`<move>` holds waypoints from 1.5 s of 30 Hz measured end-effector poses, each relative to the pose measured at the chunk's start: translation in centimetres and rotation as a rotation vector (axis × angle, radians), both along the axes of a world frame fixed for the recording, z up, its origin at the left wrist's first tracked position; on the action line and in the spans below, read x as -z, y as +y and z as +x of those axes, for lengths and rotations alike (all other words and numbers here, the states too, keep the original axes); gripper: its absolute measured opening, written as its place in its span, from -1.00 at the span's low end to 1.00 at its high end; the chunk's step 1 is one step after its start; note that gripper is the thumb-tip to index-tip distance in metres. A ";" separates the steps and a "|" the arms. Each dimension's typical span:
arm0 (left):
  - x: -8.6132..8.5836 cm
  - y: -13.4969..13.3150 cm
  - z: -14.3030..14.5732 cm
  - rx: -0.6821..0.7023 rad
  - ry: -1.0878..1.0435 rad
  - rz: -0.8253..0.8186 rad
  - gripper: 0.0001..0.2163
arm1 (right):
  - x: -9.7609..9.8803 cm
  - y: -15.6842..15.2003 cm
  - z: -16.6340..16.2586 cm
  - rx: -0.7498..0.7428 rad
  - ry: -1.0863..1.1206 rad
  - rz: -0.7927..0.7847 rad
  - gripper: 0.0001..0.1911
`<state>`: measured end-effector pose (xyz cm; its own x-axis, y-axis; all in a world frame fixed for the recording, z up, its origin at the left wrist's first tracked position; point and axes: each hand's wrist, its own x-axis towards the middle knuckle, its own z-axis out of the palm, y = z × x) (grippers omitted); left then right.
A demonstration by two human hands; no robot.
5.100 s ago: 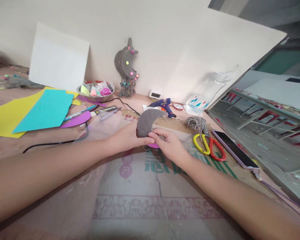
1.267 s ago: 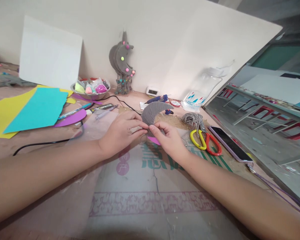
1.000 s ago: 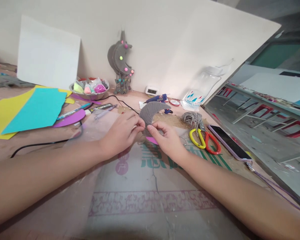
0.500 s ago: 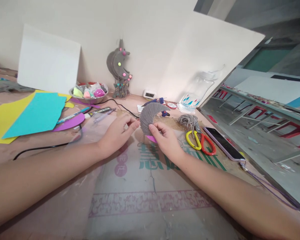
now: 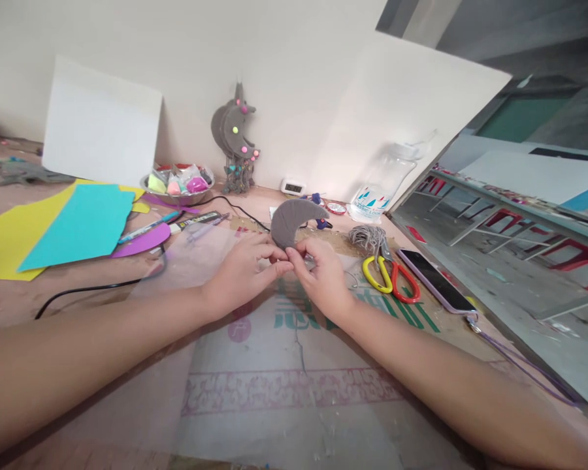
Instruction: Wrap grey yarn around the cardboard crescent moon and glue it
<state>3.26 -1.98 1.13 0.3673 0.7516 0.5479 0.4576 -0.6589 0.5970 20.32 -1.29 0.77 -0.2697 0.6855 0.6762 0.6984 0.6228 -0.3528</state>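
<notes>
A crescent moon shape [image 5: 285,225] wrapped in grey yarn stands tilted up between my hands, its tip pointing right. My right hand [image 5: 324,277] pinches its lower edge between thumb and fingers. At that same lower edge, my left hand [image 5: 245,271] is closed, with thumb and index finger together against the crescent. The lower end of the shape is hidden behind my fingers. To the right of my right hand lie a ball of grey yarn [image 5: 367,237] and scissors [image 5: 406,283] with one yellow and one red handle.
Yellow [image 5: 10,241] and turquoise [image 5: 81,225] sheets lie at left, near a bowl [image 5: 176,198] of clay packets. A finished-looking moon ornament [image 5: 235,134] hangs on the wall. A clear bottle [image 5: 376,186], small clock [image 5: 293,187] and phone [image 5: 438,282] surround the plastic-covered work area [image 5: 294,405].
My left hand has moved right, from beside the crescent to its lower edge, meeting my right fingers. The purple piece under the crescent is now out of sight. The view has shifted slightly.
</notes>
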 end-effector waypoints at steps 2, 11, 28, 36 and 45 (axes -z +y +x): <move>-0.2 -0.3 0.1 0.004 0.011 -0.008 -0.81 | 0.0 0.1 0.0 -0.006 0.009 -0.009 -0.78; 0.2 1.1 -1.0 -0.153 -0.207 -0.191 -0.71 | -0.3 0.1 0.6 -0.148 0.267 -0.381 -0.72; -0.3 0.9 -0.9 0.013 -0.077 -0.227 -0.79 | 0.2 0.5 0.7 -0.176 0.281 -0.481 -0.70; -0.2 1.1 -0.9 -0.031 -0.105 -0.247 -0.75 | -0.1 0.2 0.6 -0.141 0.241 -0.500 -0.69; -0.2 0.9 -0.8 -0.009 -0.022 -0.193 -0.76 | -0.2 0.3 0.5 -0.150 0.251 -0.501 -0.72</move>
